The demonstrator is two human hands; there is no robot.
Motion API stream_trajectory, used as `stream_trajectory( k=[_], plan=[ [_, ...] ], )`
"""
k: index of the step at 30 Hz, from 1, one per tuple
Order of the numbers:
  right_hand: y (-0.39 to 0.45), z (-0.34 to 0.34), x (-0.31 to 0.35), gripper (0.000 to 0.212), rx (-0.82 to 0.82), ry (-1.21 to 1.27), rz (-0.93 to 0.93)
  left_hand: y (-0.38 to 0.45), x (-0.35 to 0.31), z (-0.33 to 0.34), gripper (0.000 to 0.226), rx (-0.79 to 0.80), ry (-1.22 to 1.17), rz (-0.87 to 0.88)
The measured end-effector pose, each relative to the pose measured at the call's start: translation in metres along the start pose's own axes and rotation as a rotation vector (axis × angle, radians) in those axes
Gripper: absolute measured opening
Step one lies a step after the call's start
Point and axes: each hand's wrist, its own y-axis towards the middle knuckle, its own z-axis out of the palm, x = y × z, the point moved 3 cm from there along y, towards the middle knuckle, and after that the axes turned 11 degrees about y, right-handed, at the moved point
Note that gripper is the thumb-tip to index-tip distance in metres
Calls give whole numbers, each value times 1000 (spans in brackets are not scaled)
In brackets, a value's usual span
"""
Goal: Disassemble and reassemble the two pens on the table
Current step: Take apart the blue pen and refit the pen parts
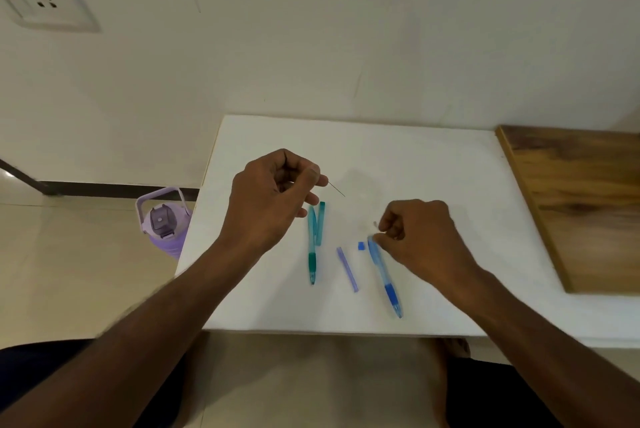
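On the white table lie a teal pen body with a green grip and, touching it, a loose teal tube. A blue pen body with a dark blue grip lies to the right. Between them rest a purple tube and a small blue cap. My left hand hovers above the teal parts, pinching a thin dark rod. My right hand pinches a small pale piece just above the blue pen's top end.
A wooden board lies on the table's right side. A purple water bottle stands on the floor left of the table. The wall runs behind the table's far edge. My knees are under the near edge.
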Motion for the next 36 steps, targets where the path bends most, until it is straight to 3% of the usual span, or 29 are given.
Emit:
stream_trajectory(
  k=[5, 9, 13, 18, 36],
  plan=[
    [-2, 9, -8, 36, 102, -138, 103, -3, 1, 7, 13, 34, -9, -13],
    [-4, 25, -9, 32, 138, -131, 120, -5, 3, 14, 16, 54, -24, -32],
    [-3, 15, -2, 20, 149, 48, 74, -8, 4, 16, 18, 69, -46, -44],
    [-9, 1, 30, 19, 37, 363, -92, -8, 4, 17, 18, 58, -41, -27],
    [-9, -1, 38, 22, 66, 342, -110, -7, 3, 21, 22, 142, -92, -53]
  ],
)
